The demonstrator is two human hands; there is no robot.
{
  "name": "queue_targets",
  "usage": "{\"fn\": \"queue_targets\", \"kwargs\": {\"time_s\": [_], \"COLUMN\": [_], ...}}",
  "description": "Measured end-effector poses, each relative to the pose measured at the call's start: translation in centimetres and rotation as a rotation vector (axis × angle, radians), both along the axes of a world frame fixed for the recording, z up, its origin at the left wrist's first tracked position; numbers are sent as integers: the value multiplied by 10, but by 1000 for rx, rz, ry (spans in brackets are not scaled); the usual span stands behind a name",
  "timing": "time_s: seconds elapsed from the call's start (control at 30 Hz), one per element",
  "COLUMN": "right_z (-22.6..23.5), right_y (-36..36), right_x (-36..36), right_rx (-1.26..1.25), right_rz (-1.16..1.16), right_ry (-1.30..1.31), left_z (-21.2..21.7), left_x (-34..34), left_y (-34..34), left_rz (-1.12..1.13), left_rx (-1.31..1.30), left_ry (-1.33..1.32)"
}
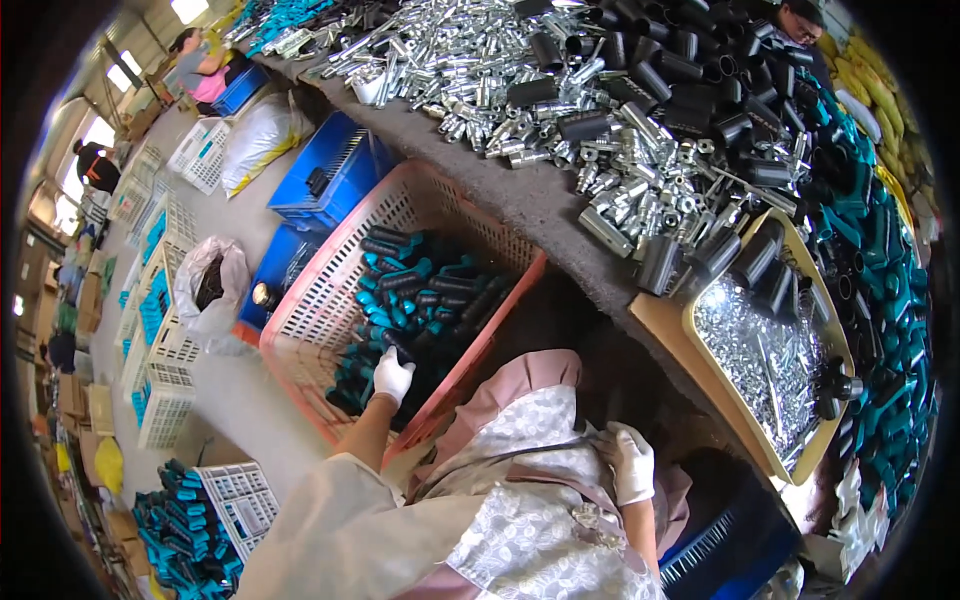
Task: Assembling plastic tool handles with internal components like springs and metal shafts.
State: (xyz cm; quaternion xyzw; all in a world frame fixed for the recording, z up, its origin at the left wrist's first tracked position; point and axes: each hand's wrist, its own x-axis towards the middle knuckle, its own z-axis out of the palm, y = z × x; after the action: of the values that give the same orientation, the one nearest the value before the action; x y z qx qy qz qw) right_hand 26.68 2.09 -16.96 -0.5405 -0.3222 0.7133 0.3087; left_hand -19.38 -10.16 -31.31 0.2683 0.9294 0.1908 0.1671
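My left hand [393,378], in a white glove, reaches into a pink plastic basket [330,285]. Its fingers are closed on a teal-and-black tool handle [401,352] at the top of a heap of similar handles [432,285]; the fingertips are partly hidden. On the right, my right hand [631,465], also gloved in white, rests beside my knee over the patterned apron [520,535]. Its fingers are curled together, and I see nothing in them.
Metal fittings [470,75] and black tubes [655,75] cover the worktable. A tan tray [842,345] of small metal parts stands at its edge. Blue bins [325,180] adjoin the basket. White crates [165,395] line the left. Other people, one seated [205,70], are farther off.
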Motion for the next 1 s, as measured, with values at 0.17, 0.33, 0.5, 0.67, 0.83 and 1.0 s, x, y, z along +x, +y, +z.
{"fn": "queue_targets", "kwargs": {"time_s": [0.17, 0.33, 0.5, 0.67, 0.83, 1.0], "right_z": [-14, -3, -6, -3, -17, 83], "right_y": [-10, -11, -8, -9, -7, 15], "right_x": [6, 1, -13, -12, -12, -27], "right_rx": [17, -21, 36, 316, 266, 545], "right_rz": [-59, -4, 87, 201, 158, 307], "right_ry": [-16, -36, -194, -422, -358, -221], "left_z": [0, 22, 14, 5, -14, -3], "left_x": [-20, -43, -73, -85, -46, -48], "left_y": [-14, 28, 45, 57, 45, 64], "left_rz": [0, -41, -500, -496, -378, -430], "left_rx": [163, 25, -519, -633, -333, -106], "left_ry": [37, 209, 134, -25, 239, -23]}}
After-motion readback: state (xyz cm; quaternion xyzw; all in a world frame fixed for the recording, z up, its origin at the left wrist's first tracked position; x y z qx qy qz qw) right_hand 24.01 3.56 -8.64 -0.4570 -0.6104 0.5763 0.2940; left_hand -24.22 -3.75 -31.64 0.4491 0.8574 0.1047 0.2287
